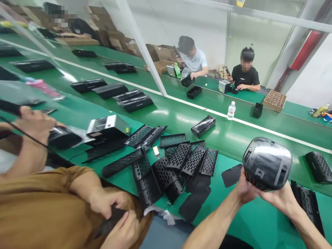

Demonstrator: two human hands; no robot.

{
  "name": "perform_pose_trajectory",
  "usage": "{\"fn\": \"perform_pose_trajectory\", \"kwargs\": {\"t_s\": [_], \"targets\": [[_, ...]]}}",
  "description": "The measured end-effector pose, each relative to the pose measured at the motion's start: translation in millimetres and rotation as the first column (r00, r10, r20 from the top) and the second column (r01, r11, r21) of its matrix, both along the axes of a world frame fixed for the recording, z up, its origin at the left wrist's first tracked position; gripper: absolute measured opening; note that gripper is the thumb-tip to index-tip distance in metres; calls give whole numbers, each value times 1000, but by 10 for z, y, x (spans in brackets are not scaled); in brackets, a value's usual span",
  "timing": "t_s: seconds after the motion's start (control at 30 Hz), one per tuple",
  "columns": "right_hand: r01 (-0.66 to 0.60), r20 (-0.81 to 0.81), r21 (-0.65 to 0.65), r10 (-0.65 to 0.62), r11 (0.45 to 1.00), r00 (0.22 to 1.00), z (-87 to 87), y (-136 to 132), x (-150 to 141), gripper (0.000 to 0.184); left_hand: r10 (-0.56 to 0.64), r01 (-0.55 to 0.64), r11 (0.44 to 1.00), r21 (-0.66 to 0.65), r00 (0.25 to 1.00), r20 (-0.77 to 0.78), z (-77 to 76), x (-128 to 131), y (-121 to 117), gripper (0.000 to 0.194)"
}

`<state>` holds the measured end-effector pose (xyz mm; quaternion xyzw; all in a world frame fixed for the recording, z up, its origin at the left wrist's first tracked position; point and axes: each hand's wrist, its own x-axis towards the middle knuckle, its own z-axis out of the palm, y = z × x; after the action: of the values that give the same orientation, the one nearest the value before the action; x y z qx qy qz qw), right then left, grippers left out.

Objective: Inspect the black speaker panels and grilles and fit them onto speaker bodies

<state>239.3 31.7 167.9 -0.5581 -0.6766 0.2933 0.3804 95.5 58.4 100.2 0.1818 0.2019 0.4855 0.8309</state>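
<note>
Between my two hands is a glossy black plastic housing [267, 164], raised above the green bench with one rounded end turned up. My left hand [246, 188] grips its lower left side. From below and the right, my right hand [278, 200] clasps it, the fingers partly hidden behind it. Beneath and to the right lie black slotted panels [308, 204], close to my right forearm. Left of my hands, a flat black sheet [231, 175] rests on the bench, near a heap of perforated black grilles [178, 155].
A co-worker in a brown top [49, 207] sits close on my left, handling a dark piece. Black housings [203, 126] lie along the green conveyor [176, 110]. A bottle [231, 110] stands by its white line. Other people work opposite; a slanted metal post [142, 48] rises between.
</note>
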Motion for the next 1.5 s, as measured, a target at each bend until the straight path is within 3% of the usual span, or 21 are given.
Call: {"fn": "perform_pose_trajectory", "kwargs": {"t_s": [0.1, 0.17, 0.27, 0.33, 0.43, 0.53, 0.63, 0.8, 0.93, 1.0, 1.17, 1.3, 1.4, 1.5], "targets": [[-19, 267, 169, -27, 985, 963, 125, 44, 220, 111, 124, -121, 992, 26, 971, -205, 6, -403, 46, 99], [-112, 501, 197, -1, 974, 866, 233, 31, 385, 103, 256, -210, 960, 184, 925, -281, 92, -738, 108, 114], [-237, 712, 150, 62, 960, 700, 259, 30, 495, 96, 249, -10, 900, 435, 832, -496, 243, -1023, 147, 122], [-271, 726, 90, 123, 958, 677, 199, 28, 499, 95, 219, 107, 890, 443, 753, -621, 274, -1049, 120, 112], [-226, 566, 29, 171, 974, 807, 91, -32, 521, 94, 232, 70, 908, 413, 737, -635, 198, -1030, 19, 103], [-100, 262, -55, 111, 993, 959, -4, -164, 571, 104, 298, -14, 902, 432, 745, -597, 106, -1080, -62, 95], [-39, 11, -105, 41, 994, 999, -102, -306, 555, 99, 331, -23, 885, 465, 732, -595, 95, -1150, -66, 92], [68, -136, -139, -88, 988, 987, -225, -429, 464, 86, 298, 48, 892, 449, 685, -665, 47, -1119, -22, 88], [49, -205, -336, -124, 941, 971, -266, -460, 530, 94, 274, 22, 915, 402, 698, -662, -142, -1020, -66, 86], [11, -235, -371, -106, 928, 966, -265, -485, 581, 101, 260, 25, 919, 393, 712, -652, -195, -1003, -103, 86], [28, -293, -375, -148, 926, 945, -247, -545, 583, 95, 247, 66, 909, 412, 711, -658, -136, -1025, -119, 87], [98, -348, -405, -252, 909, 903, -386, -470, 564, 85, 238, 62, 925, 374, 673, -701, -188, -949, -54, 88], [109, -397, -524, -356, 845, 846, -554, -402, 611, 87, 117, 75, 974, 215, 649, -752, -290, -878, -14, 84], [108, -418, -622, -446, 775, 792, -687, -420, 642, 87, -72, 199, 977, 83, 664, -744, -355, -854, -17, 88]]}}
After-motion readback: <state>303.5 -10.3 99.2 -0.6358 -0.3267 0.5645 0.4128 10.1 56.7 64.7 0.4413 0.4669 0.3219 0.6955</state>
